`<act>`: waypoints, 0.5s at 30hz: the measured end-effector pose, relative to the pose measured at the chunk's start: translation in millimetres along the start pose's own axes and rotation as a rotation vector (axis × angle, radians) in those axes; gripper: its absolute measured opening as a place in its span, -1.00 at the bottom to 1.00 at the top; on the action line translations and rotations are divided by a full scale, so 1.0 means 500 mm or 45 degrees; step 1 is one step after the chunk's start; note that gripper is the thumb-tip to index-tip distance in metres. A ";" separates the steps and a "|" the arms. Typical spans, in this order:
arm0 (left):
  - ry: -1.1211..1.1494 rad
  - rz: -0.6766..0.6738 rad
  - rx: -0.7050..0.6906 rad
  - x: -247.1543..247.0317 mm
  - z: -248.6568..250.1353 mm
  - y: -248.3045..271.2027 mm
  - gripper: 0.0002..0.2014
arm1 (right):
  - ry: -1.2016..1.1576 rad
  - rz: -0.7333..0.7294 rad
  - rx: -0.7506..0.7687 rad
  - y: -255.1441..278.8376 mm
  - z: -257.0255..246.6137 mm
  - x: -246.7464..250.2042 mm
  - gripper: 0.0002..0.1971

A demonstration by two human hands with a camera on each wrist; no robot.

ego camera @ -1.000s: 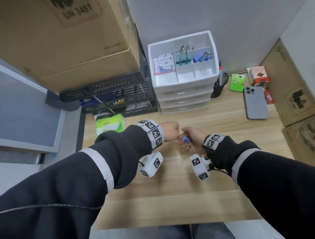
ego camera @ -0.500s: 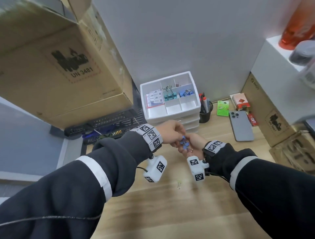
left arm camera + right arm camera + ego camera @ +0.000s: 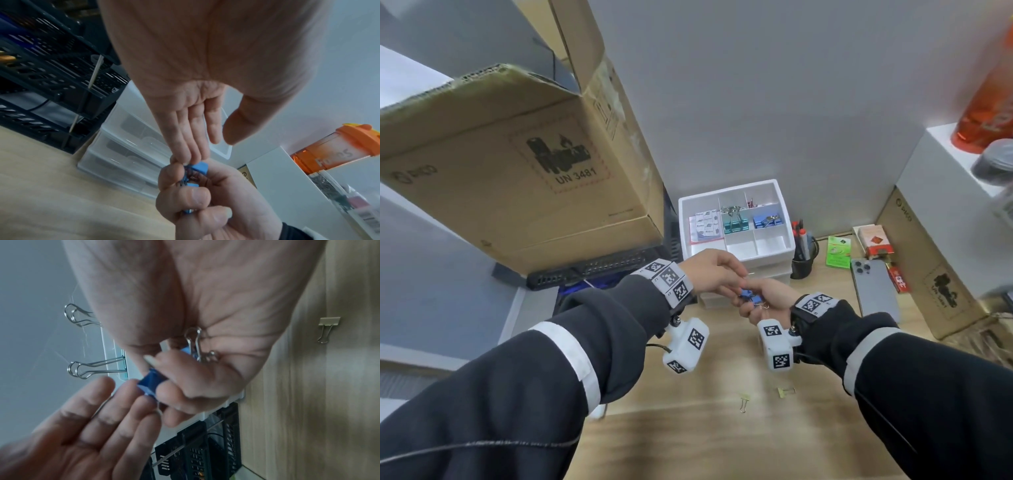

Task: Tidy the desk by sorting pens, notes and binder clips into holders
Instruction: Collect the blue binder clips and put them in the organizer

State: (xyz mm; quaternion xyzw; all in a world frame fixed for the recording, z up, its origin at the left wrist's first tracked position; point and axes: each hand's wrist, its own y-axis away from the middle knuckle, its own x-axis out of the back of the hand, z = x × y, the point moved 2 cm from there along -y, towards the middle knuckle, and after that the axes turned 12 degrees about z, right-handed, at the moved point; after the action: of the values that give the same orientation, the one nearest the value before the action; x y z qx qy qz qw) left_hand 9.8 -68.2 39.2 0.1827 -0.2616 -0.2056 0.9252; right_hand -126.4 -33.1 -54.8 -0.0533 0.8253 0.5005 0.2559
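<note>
Blue binder clips [image 3: 750, 297] bunched in curled right hand [image 3: 765, 298], held above desk [image 3: 688, 428] just in front of white organizer [image 3: 736, 253]. Left hand [image 3: 714, 272], fingers straight, touching top clip from above-left; grip not evident. Blue-clip compartment [image 3: 767, 221] beyond both hands, rear right of tray. 2 yellow clips [image 3: 743, 401] nearer body.

Blue binder clips [image 3: 751, 298] in the right hand [image 3: 767, 298]; two pale yellow clips [image 3: 745, 401] on the light wood-grain desk [image 3: 722, 442]. White organizer [image 3: 736, 219] containing teal clips [image 3: 736, 222] and blue clips [image 3: 767, 221]. Dark sleeves [image 3: 585, 342] with white bands; white wrist straps [image 3: 669, 279] bearing black-and-white square codes. Orange bottle [image 3: 986, 102]; green packet [image 3: 839, 251]; brown cardboard box [image 3: 517, 178] with black print.
</note>
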 end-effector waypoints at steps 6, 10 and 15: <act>-0.153 0.456 -0.042 0.067 0.024 -0.017 -0.91 | -0.095 0.123 0.063 0.010 -0.045 -0.018 -0.82; -0.305 0.590 0.039 0.127 0.005 -0.029 -0.91 | -0.143 0.245 0.160 0.044 -0.113 -0.062 -0.94; -0.807 0.470 -0.032 0.138 -0.009 -0.030 -0.70 | 0.156 0.449 0.350 0.037 -0.197 -0.094 -0.67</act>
State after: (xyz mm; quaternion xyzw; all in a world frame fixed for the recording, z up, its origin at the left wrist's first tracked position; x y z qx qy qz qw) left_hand 61.8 -112.8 57.0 0.0481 -0.5611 -0.0847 0.8220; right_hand -128.3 -115.9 18.7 0.0967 0.8964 0.4160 0.1188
